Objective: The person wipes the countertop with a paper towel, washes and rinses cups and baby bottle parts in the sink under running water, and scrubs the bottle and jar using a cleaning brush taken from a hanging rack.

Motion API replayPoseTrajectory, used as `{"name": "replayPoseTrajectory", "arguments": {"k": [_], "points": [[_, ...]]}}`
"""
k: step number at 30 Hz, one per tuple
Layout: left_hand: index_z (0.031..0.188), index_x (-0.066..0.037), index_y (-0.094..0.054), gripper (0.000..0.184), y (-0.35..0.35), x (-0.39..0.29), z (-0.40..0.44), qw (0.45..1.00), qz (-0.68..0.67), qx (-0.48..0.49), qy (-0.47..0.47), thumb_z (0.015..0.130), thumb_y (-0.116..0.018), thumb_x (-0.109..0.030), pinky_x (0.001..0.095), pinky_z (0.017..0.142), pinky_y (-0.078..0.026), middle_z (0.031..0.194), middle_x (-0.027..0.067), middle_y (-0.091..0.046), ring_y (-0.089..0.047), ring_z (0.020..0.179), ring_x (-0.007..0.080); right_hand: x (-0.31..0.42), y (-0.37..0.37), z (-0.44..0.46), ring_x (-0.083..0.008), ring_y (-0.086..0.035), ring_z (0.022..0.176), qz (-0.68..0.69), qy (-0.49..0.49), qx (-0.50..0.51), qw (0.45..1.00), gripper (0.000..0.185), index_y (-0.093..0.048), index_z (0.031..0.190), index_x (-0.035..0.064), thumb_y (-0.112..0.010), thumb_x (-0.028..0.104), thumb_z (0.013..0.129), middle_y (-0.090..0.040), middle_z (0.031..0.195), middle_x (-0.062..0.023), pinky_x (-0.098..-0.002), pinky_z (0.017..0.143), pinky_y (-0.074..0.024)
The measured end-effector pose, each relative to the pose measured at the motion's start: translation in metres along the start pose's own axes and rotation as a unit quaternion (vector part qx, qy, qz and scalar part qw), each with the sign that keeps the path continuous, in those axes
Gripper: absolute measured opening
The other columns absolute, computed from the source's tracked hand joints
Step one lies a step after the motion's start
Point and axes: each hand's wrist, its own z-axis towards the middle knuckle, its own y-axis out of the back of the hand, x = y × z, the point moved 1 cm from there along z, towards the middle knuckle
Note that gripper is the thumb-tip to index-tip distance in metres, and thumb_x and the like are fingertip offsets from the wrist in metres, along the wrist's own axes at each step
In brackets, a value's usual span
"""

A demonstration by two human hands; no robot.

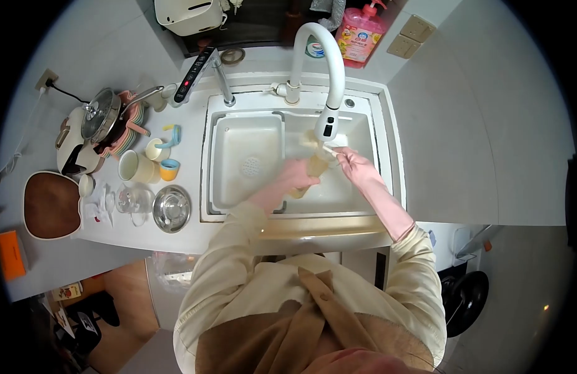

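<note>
Both my hands wear pink gloves and work over the right basin of the white sink (357, 202), beneath the faucet head (328, 128). My left hand (296, 176) is closed round a yellowish, see-through container (317, 166), perhaps a bottle, tilted in the basin. With closed fingers, my right hand (356, 167) grips a thin white handle (329, 150) at the container's upper end. Whatever the handle ends in is hidden, and I cannot tell whether water is running.
Left of the sink, the counter holds a steel bowl (171, 209), a clear jug (134, 198), a cream cup (137, 167), a small orange-and-blue cup (169, 169) and a lidded pan (101, 116). A pink pump bottle (361, 37) stands behind the faucet (299, 59).
</note>
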Motion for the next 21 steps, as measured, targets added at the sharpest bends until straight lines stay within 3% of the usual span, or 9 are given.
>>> {"name": "replayPoseTrajectory", "arguments": {"k": [2, 5, 8, 12, 15, 17, 20, 21], "points": [[0.115, -0.012, -0.059, 0.069, -0.005, 0.011, 0.007, 0.999, -0.009, 0.024, 0.022, 0.058, -0.078, -0.046, 0.0387, 0.087, -0.049, 0.106, 0.0146, -0.066, -0.060, 0.104, 0.0320, 0.010, 0.014, -0.013, -0.0249, -0.060, 0.103, 0.006, 0.008, 0.023, 1.000, 0.028, -0.059, 0.122, 0.0184, -0.043, 0.023, 0.098, -0.063, 0.112, -0.0102, -0.0313, 0.091, -0.0452], [0.111, -0.008, -0.061, 0.067, -0.008, 0.012, 0.003, 0.998, 0.035, -0.031, 0.031, 0.059, -0.078, -0.046, 0.0399, 0.086, -0.050, 0.104, 0.0162, -0.066, -0.062, 0.100, 0.0326, -0.005, -0.008, -0.007, -0.0246, -0.060, 0.099, 0.054, 0.010, 0.022, 0.998, 0.027, -0.062, 0.119, 0.0206, -0.047, 0.019, 0.096, -0.063, 0.111, -0.0095, -0.0312, 0.089, -0.0463], [0.105, -0.006, -0.065, 0.063, -0.011, 0.013, 0.005, 0.989, -0.094, -0.106, 0.032, 0.059, -0.077, -0.047, 0.0398, 0.084, -0.051, 0.099, 0.0158, -0.068, -0.064, 0.096, 0.0309, 0.009, -0.011, -0.010, -0.0232, -0.061, 0.096, 0.074, -0.008, 0.004, 0.997, 0.029, -0.062, 0.119, 0.0225, -0.050, 0.015, 0.094, -0.064, 0.109, -0.0089, -0.0304, 0.086, -0.0473], [0.101, -0.008, -0.068, 0.057, 0.014, -0.008, 0.004, 0.980, -0.155, -0.020, 0.126, 0.061, -0.077, -0.048, 0.0355, 0.081, -0.050, 0.093, 0.0105, -0.070, -0.065, 0.090, 0.0238, -0.006, -0.020, -0.014, -0.0221, -0.061, 0.093, -0.008, 0.008, -0.025, 1.000, 0.030, -0.062, 0.120, 0.0213, -0.054, 0.012, 0.093, -0.063, 0.106, -0.0095, -0.0280, 0.083, -0.0480], [0.101, -0.009, -0.069, 0.054, 0.015, -0.009, 0.006, 0.966, -0.224, -0.005, 0.133, 0.064, -0.075, -0.048, 0.0330, 0.079, -0.049, 0.092, 0.0072, -0.070, -0.065, 0.087, 0.0196, -0.022, -0.019, -0.027, -0.0198, -0.061, 0.087, 0.095, 0.055, -0.110, 0.988, 0.028, -0.064, 0.117, 0.0181, -0.056, 0.010, 0.091, -0.064, 0.101, -0.0070, -0.0283, 0.077, -0.0483], [0.101, -0.009, -0.069, 0.051, 0.009, -0.003, 0.015, 0.963, -0.235, -0.004, 0.130, 0.066, -0.074, -0.046, 0.0322, 0.077, -0.049, 0.092, 0.0054, -0.070, -0.064, 0.086, 0.0179, -0.068, -0.040, -0.022, -0.0129, -0.056, 0.075, 0.201, 0.021, -0.108, 0.973, 0.027, -0.064, 0.118, 0.0178, -0.054, 0.013, 0.094, -0.062, 0.090, -0.0020, -0.0259, 0.067, -0.0458], [0.101, -0.009, -0.068, 0.049, 0.010, -0.010, 0.014, 0.966, -0.251, -0.049, 0.042, 0.067, -0.072, -0.045, 0.0327, 0.076, -0.049, 0.092, 0.0058, -0.069, -0.065, 0.087, 0.0192, -0.074, -0.031, -0.015, -0.0067, -0.046, 0.058, 0.260, -0.121, -0.027, 0.957, 0.025, -0.066, 0.117, 0.0185, -0.052, 0.015, 0.096, -0.058, 0.077, 0.0031, -0.0237, 0.051, -0.0381], [0.101, -0.009, -0.068, 0.049, 0.013, -0.021, 0.007, 0.973, -0.228, -0.023, 0.035, 0.067, -0.073, -0.043, 0.0329, 0.077, -0.049, 0.092, 0.0064, -0.069, -0.065, 0.087, 0.0198, -0.067, -0.023, -0.011, -0.0056, -0.041, 0.053, 0.268, -0.145, -0.014, 0.953, 0.025, -0.067, 0.116, 0.0199, -0.052, 0.016, 0.096, -0.058, 0.073, 0.0040, -0.0232, 0.048, -0.0350]]}}
